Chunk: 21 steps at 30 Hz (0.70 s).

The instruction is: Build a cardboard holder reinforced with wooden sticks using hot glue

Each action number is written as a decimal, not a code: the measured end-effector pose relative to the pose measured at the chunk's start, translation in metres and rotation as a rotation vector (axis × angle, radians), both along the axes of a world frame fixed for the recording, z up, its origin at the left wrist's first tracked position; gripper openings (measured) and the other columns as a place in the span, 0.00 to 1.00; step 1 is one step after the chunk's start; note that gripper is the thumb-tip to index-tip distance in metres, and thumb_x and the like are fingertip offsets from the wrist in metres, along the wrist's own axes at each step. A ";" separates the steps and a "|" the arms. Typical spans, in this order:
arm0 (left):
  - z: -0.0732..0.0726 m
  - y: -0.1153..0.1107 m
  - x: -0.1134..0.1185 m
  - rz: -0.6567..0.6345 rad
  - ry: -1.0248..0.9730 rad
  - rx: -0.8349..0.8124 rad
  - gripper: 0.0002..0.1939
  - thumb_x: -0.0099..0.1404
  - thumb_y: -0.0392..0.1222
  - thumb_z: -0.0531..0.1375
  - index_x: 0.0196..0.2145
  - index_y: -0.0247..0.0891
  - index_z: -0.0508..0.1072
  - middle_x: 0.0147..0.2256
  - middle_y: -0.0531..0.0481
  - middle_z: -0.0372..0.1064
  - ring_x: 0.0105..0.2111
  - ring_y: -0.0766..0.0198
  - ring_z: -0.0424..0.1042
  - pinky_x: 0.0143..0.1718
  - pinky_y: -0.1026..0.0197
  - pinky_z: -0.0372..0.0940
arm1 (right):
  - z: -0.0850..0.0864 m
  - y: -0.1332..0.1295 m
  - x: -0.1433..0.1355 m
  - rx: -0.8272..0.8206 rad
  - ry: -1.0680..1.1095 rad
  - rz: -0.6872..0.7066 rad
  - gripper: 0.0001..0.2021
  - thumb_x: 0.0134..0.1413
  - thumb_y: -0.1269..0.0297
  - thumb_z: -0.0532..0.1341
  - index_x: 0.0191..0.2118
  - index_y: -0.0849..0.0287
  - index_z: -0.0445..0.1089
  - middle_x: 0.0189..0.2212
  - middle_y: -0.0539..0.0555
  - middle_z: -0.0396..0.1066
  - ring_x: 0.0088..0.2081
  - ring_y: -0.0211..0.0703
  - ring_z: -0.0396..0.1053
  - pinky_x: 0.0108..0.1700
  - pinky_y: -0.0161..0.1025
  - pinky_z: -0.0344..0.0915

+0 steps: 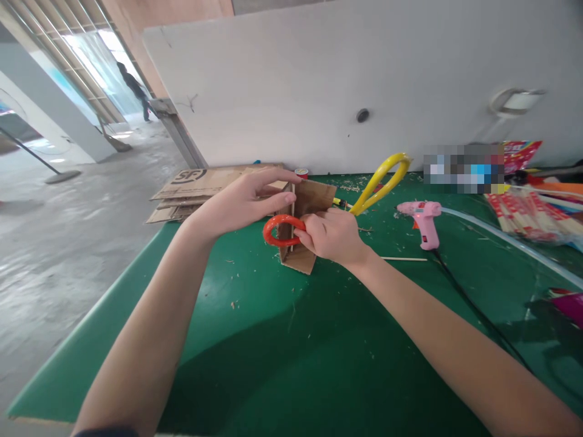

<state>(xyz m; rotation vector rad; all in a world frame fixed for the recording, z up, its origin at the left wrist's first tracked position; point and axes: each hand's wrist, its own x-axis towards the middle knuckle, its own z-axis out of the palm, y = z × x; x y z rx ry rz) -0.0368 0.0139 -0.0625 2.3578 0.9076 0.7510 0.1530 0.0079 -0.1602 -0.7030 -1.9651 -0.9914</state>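
Observation:
A small brown cardboard box (pixel 314 195) with folded walls stands upright on the table. My left hand (pixel 248 197) holds its upper left edge between the thumb and the fingers. My right hand (pixel 334 233) is closed around a pair of scissors (pixel 382 182) in front of the box. One scissor handle is a yellow loop pointing up and right. The other is a red loop at the left, in front of the box's open side. The handles are spread wide, and the blades are hidden.
On the green table (pixel 255 340) lie a pink glue gun (pixel 423 221) with a black cord, and a thin stick (pixel 405 259). Flattened cardboard (pixel 214 182) is stacked at the back left. Packaged sticks (pixel 523 212) lie at the right. A person (pixel 132 85) stands far off.

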 end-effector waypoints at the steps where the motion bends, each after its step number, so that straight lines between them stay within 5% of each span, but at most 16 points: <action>1: 0.000 0.000 0.000 0.001 0.001 0.003 0.19 0.64 0.46 0.55 0.52 0.40 0.69 0.51 0.45 0.68 0.45 0.58 0.71 0.45 0.56 0.68 | 0.000 0.000 0.000 -0.002 0.001 0.000 0.15 0.63 0.57 0.51 0.28 0.58 0.63 0.17 0.46 0.65 0.19 0.35 0.59 0.26 0.35 0.51; 21: 0.002 -0.003 0.001 0.009 0.008 0.003 0.19 0.64 0.47 0.56 0.51 0.41 0.70 0.53 0.46 0.66 0.48 0.56 0.69 0.48 0.53 0.66 | -0.001 -0.002 -0.001 -0.019 -0.014 0.027 0.15 0.63 0.59 0.51 0.28 0.59 0.63 0.17 0.47 0.65 0.20 0.35 0.59 0.26 0.35 0.50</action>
